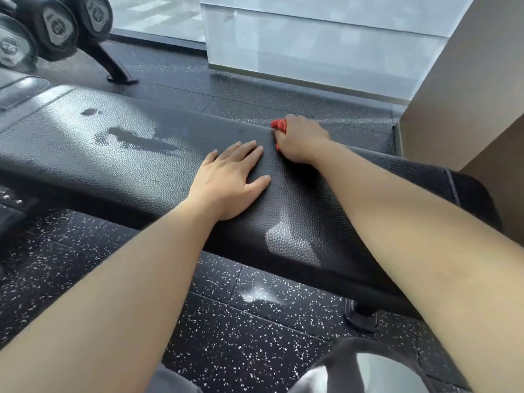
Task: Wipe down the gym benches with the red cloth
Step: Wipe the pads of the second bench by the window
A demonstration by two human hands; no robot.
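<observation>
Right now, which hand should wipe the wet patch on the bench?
Right. The right hand grips the red cloth at the far edge of the bench; the left hand lies flat and empty, though nearer the wet patch.

Left grip flat (fingers straight), right grip clenched.

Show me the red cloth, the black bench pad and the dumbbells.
red cloth (278,125): head view, bunched upper fold.
black textured bench pad (71,148): head view, bare top surface.
black hexagonal dumbbells (57,24): head view, end face.
</observation>
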